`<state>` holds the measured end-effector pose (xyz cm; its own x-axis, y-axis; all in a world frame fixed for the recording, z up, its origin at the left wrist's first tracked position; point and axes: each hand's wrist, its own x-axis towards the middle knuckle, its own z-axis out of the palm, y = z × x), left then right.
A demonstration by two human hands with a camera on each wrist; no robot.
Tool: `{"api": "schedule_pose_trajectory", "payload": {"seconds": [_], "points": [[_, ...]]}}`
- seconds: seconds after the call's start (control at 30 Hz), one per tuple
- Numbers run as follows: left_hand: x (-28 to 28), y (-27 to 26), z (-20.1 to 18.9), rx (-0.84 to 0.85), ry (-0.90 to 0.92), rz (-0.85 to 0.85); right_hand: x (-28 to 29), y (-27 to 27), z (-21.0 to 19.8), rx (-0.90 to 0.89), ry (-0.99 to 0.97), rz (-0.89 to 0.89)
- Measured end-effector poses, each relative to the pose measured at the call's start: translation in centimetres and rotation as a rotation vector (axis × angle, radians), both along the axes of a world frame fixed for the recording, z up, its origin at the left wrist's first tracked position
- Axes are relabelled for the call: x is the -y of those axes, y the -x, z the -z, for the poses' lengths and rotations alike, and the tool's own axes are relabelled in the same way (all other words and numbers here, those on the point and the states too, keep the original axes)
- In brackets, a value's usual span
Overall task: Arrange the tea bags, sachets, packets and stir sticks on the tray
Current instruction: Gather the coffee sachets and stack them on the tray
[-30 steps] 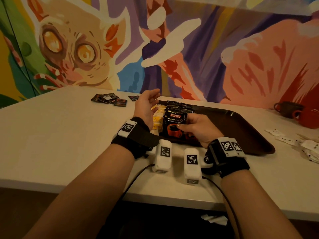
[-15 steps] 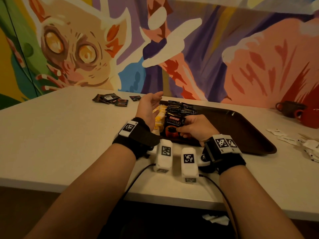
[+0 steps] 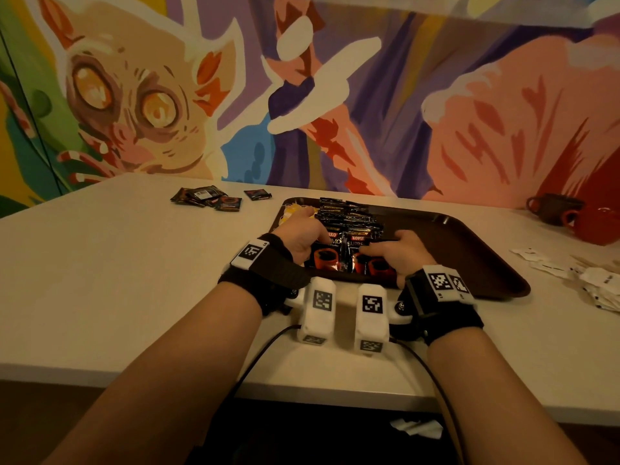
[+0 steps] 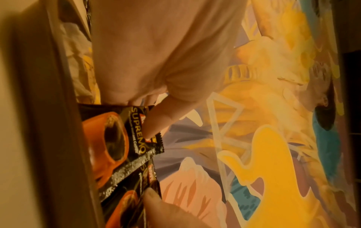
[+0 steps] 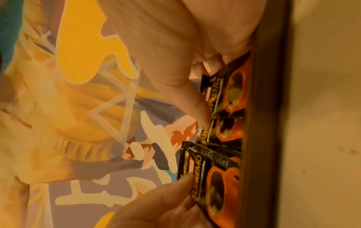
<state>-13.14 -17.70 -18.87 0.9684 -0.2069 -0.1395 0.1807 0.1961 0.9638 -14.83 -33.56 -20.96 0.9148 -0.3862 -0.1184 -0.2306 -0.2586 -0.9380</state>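
Note:
A dark brown tray (image 3: 469, 250) holds a row of black coffee packets (image 3: 345, 213) and yellow sachets (image 3: 295, 208) at its far left corner. Two black Kopiko Supremo packets with orange cups stand leaning at the tray's near rim. My left hand (image 3: 303, 234) pinches the left packet (image 3: 327, 256), thumb (image 4: 156, 121) on its printed face (image 4: 117, 138), fingers behind. My right hand (image 3: 396, 251) grips the right packets (image 3: 360, 250), thumb (image 5: 195, 108) on their fronts (image 5: 224, 100).
Several loose dark packets (image 3: 211, 198) lie on the table at the far left. White sachets (image 3: 597, 283) are heaped at the right edge. A brown mug (image 3: 550, 208) and a red mug (image 3: 597, 226) stand at the back right by the painted wall.
My left hand, open and raised beside the tray before, has come down and taken hold of a packet. My right hand has lowered its packets to the tray's near rim.

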Motion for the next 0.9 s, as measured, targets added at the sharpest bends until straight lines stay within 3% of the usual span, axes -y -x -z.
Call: {"api": "schedule_pose_trajectory", "payload": {"seconds": [0.17, 0.4, 0.7, 0.9], "points": [[0.5, 0.4, -0.1, -0.016, -0.031, 0.032, -0.4, -0.4, -0.3, -0.068, 0.092, -0.002], [0.9, 0.9, -0.5, -0.061, 0.006, 0.016, -0.1, -1.2, 0.1, 0.004, 0.111, -0.099], [0.4, 0.9, -0.5, -0.122, 0.100, 0.036, 0.5, -0.7, 0.1, 0.044, -0.075, -0.142], [-0.3, 0.5, -1.4, -0.079, 0.146, -0.034, 1.6, -1.1, -1.0, 0.066, -0.127, -0.019]]}}
